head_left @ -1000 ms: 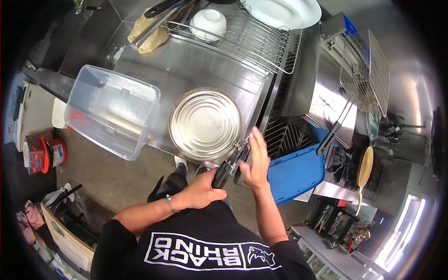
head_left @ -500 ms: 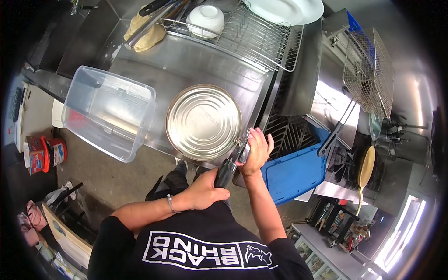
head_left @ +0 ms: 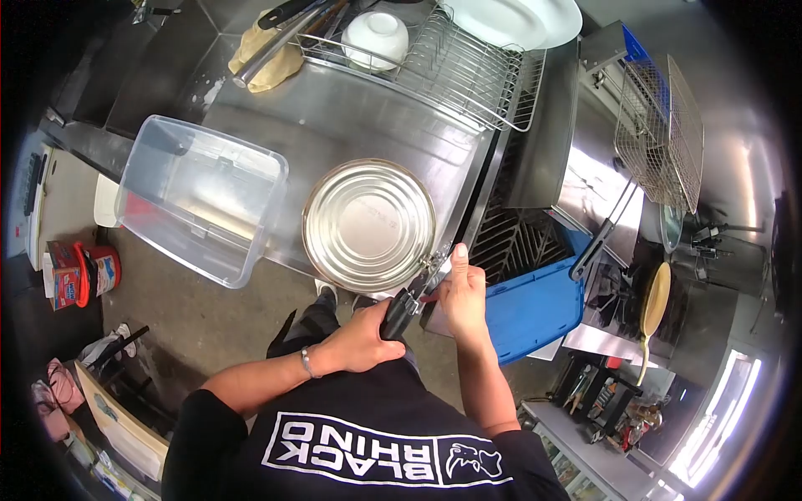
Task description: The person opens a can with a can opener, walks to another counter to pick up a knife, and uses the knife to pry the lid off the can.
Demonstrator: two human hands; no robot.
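Observation:
A large round metal can stands on the steel counter, its ringed lid facing up. A can opener with black handles is clamped on the can's near right rim. My left hand is wrapped around the handles. At the opener's right side, my right hand is closed at the turning key with its thumb pointing up; the key itself is mostly hidden by the fingers. Left of the can sits a clear plastic tub, its near corner reaching past the counter edge.
Behind the can, a wire dish rack holds a white bowl and white plates. A blue lid lies to the right by the grill grates. A fry basket hangs at the far right.
My right hand has turned at the opener's key, going from extended fingers to a curled grip with the thumb up. My left hand keeps its hold. The view has shifted slightly.

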